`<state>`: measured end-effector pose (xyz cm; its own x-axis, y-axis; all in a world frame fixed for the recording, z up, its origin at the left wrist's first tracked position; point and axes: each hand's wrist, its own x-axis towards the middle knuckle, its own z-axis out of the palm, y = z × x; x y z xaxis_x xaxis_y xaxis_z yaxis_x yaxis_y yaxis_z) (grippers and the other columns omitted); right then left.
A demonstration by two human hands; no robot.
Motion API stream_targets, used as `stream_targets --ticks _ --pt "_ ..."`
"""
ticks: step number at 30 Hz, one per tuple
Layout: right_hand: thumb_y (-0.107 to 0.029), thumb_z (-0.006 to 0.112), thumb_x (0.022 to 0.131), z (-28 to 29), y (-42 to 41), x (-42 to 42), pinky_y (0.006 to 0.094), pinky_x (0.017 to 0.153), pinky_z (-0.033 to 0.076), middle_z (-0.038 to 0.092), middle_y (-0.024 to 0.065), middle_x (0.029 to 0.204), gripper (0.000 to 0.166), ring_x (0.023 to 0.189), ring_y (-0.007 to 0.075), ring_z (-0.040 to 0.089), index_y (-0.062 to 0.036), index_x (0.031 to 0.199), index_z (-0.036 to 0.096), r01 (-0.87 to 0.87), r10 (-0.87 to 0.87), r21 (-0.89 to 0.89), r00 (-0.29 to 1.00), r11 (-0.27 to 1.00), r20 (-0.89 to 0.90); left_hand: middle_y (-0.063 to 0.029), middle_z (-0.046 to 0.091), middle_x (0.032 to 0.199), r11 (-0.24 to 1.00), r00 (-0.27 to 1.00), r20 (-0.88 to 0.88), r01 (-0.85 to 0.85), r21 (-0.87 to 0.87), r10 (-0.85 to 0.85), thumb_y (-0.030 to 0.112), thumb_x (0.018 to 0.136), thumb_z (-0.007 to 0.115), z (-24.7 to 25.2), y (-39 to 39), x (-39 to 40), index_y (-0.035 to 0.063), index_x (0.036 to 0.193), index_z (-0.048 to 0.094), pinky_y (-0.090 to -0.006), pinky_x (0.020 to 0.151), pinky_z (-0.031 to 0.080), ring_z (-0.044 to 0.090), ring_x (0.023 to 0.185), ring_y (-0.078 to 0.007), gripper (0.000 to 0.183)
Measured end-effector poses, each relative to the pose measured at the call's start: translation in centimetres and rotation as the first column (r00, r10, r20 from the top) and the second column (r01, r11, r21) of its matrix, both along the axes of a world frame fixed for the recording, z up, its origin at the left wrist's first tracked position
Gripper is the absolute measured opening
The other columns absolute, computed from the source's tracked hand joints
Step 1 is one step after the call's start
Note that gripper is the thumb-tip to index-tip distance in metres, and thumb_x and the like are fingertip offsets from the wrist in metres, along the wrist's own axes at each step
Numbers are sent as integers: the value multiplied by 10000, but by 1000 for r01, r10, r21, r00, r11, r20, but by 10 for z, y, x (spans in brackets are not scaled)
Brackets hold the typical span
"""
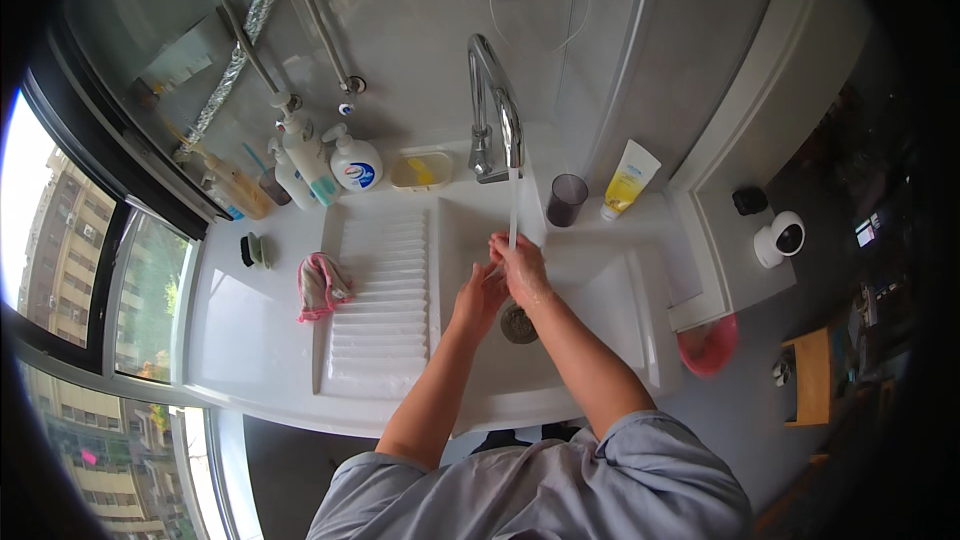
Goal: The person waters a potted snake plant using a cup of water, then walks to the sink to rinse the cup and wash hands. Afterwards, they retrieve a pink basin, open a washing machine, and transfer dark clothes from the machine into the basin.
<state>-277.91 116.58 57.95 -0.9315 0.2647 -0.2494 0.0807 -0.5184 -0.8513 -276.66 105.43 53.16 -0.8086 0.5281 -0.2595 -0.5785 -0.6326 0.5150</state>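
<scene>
Water runs from the chrome faucet in a thin stream onto my right hand. Its fingers curl to the left, and the skin looks wet. Just beside and partly below it is my left hand, palm turned toward the right one. The left thumb stands apart from its fingers. Both hands are over the white sink basin, close together or touching. I see no object between them, though the overlap hides some fingers. Under my right wrist the round metal drain is partly covered.
Left of the basin is a ribbed washboard with a pink-edged cloth on its edge. A brush, pump bottles and a soap dish stand behind. A dark cup and a yellow-white tube flank the right rear.
</scene>
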Motion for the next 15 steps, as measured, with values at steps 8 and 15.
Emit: stream_targets --ticks 8,15 --pt "38 420 918 -27 -3 68 322 1052 372 542 68 1228 296 1217 189 477 -4 1174 561 24 -34 -236 999 971 -41 -70 512 696 983 980 197 -25 183 -12 411 1012 379 14 43 -7 93 778 444 -404 748 490 532 663 -253 400" --pt "53 505 829 -25 15 63 338 1036 399 608 132 1179 391 1202 311 501 -68 1189 600 5 283 905 949 426 -139 -81 534 742 983 958 238 -128 -134 157 371 1010 412 -17 48 -16 75 864 473 -379 644 507 553 657 -247 336"
